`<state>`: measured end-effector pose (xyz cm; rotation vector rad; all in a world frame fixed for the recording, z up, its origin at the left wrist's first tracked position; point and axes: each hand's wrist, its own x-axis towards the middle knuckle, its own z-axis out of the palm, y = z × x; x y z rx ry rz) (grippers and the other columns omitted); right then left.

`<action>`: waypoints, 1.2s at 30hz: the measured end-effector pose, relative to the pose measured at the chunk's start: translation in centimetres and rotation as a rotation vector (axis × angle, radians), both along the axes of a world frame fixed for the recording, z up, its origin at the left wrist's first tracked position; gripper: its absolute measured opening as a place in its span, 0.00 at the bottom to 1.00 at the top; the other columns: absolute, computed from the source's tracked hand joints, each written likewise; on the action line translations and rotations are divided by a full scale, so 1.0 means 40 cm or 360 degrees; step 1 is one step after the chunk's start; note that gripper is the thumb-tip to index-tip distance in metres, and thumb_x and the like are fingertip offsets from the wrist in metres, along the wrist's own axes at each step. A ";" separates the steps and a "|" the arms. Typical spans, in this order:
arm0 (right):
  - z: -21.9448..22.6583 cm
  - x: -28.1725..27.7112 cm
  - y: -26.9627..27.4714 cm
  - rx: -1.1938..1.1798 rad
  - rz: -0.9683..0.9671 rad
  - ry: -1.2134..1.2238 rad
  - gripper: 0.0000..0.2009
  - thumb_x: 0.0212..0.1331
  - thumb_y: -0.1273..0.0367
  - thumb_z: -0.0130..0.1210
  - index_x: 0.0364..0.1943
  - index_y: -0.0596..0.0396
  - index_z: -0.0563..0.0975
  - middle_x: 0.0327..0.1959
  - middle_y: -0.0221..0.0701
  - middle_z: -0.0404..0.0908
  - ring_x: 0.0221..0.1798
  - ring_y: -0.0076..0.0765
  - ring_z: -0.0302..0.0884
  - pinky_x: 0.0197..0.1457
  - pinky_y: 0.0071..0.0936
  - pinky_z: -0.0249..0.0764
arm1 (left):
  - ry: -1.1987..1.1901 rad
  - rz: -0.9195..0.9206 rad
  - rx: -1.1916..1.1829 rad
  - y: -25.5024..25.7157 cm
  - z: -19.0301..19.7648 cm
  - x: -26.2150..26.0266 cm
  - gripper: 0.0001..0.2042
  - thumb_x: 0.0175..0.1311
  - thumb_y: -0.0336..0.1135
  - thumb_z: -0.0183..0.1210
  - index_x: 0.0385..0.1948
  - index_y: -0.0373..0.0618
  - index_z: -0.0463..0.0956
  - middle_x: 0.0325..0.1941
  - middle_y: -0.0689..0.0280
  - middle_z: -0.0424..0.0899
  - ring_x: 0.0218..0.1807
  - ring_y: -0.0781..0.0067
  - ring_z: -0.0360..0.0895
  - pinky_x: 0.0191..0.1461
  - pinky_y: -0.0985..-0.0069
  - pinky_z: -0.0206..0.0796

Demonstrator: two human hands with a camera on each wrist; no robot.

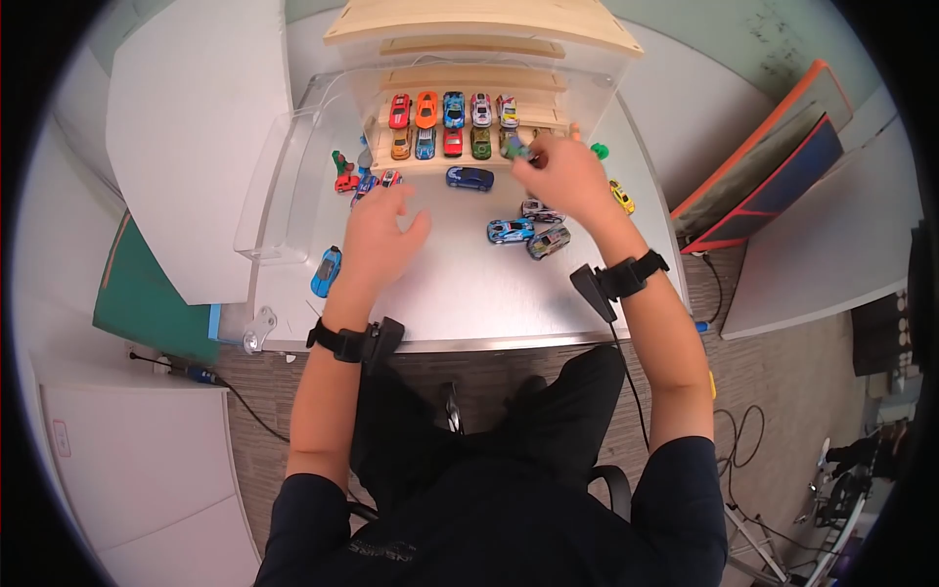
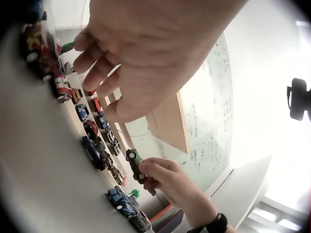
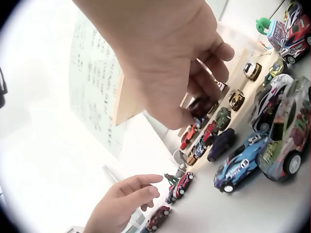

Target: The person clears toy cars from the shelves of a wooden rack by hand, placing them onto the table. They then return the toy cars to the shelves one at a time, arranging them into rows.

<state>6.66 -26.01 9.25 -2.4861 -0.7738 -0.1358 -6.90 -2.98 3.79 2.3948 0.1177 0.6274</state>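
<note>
My right hand [image 1: 565, 178] pinches a small green toy car [image 2: 134, 162] between thumb and fingers, raised in front of the wooden rack [image 1: 469, 76]. Two rows of toy cars stand on its lower steps, among them an orange one [image 1: 426, 110] and a red one [image 1: 453, 143]. My left hand [image 1: 383, 240] hovers above the table with relaxed, spread fingers and nothing in it. Just beyond its fingertips are a red-and-white car [image 1: 391, 178] and a blue-and-red one. A dark blue car [image 1: 469, 179] sits on the table before the rack.
Below my right hand, a light blue car [image 1: 510, 231] and a grey patterned car [image 1: 549, 242] stand close together. A yellow car [image 1: 622, 198] is at the right, a blue car [image 1: 326, 272] at the left. A clear plastic bin [image 1: 264, 220] lines the table's left side.
</note>
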 end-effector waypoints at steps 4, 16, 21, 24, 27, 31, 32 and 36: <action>0.026 0.078 0.003 -0.0093 -0.0411 -0.0053 0.21 0.53 0.54 0.58 0.34 0.61 0.83 0.30 0.46 0.85 0.38 0.52 0.84 0.41 0.44 0.79 | -0.0024 -0.0035 -0.0247 -0.051 -0.011 0.040 0.16 0.58 0.38 0.64 0.46 0.40 0.81 0.33 0.59 0.80 0.38 0.57 0.79 0.43 0.64 0.71; -0.018 0.159 0.039 -0.0314 -0.0602 -0.0318 0.18 0.58 0.56 0.56 0.38 0.58 0.82 0.39 0.46 0.85 0.42 0.53 0.85 0.44 0.47 0.80 | -0.0226 -0.0134 -0.0248 -0.026 -0.071 0.072 0.12 0.60 0.33 0.63 0.45 0.41 0.82 0.28 0.71 0.77 0.24 0.82 0.64 0.30 0.78 0.62; -0.041 0.208 0.078 -0.0366 -0.0715 -0.0187 0.19 0.62 0.55 0.55 0.43 0.58 0.82 0.44 0.47 0.85 0.47 0.55 0.84 0.49 0.47 0.80 | -0.0136 -0.0103 -0.0323 -0.032 -0.066 0.062 0.12 0.60 0.34 0.63 0.45 0.42 0.82 0.28 0.71 0.77 0.25 0.79 0.67 0.32 0.76 0.63; -0.061 0.233 0.088 -0.0343 -0.0695 -0.0163 0.21 0.63 0.54 0.55 0.46 0.58 0.81 0.45 0.47 0.84 0.49 0.55 0.84 0.51 0.47 0.79 | -0.0112 -0.0114 -0.0337 -0.036 -0.052 0.051 0.12 0.61 0.34 0.62 0.45 0.43 0.82 0.28 0.70 0.77 0.26 0.77 0.68 0.33 0.75 0.64; -0.068 0.245 0.085 -0.0347 -0.0687 -0.0091 0.22 0.63 0.52 0.55 0.45 0.58 0.81 0.47 0.47 0.84 0.50 0.55 0.83 0.52 0.47 0.79 | -0.0077 -0.0123 -0.0365 -0.041 -0.042 0.050 0.11 0.61 0.34 0.62 0.44 0.43 0.82 0.28 0.70 0.77 0.28 0.76 0.70 0.34 0.75 0.65; -0.051 0.226 0.076 -0.0286 -0.0678 -0.0037 0.24 0.61 0.51 0.56 0.49 0.57 0.79 0.47 0.48 0.83 0.52 0.55 0.83 0.53 0.47 0.79 | -0.0133 -0.0142 -0.0356 -0.042 -0.043 0.050 0.11 0.61 0.34 0.62 0.43 0.42 0.82 0.28 0.68 0.78 0.31 0.73 0.74 0.37 0.73 0.67; -0.047 0.217 0.073 -0.0321 -0.0648 -0.0067 0.25 0.60 0.51 0.57 0.52 0.56 0.78 0.49 0.48 0.82 0.53 0.55 0.82 0.54 0.46 0.79 | -0.0134 -0.0141 -0.0359 -0.042 -0.043 0.050 0.11 0.61 0.34 0.62 0.43 0.42 0.82 0.28 0.68 0.78 0.31 0.73 0.74 0.37 0.73 0.67; -0.020 0.188 0.066 -0.0379 -0.0606 -0.0044 0.29 0.59 0.58 0.58 0.66 0.51 0.72 0.57 0.51 0.77 0.57 0.56 0.78 0.58 0.44 0.77 | -0.0127 -0.0138 -0.0349 -0.042 -0.040 0.049 0.10 0.61 0.33 0.62 0.42 0.42 0.82 0.28 0.67 0.78 0.31 0.72 0.74 0.38 0.73 0.67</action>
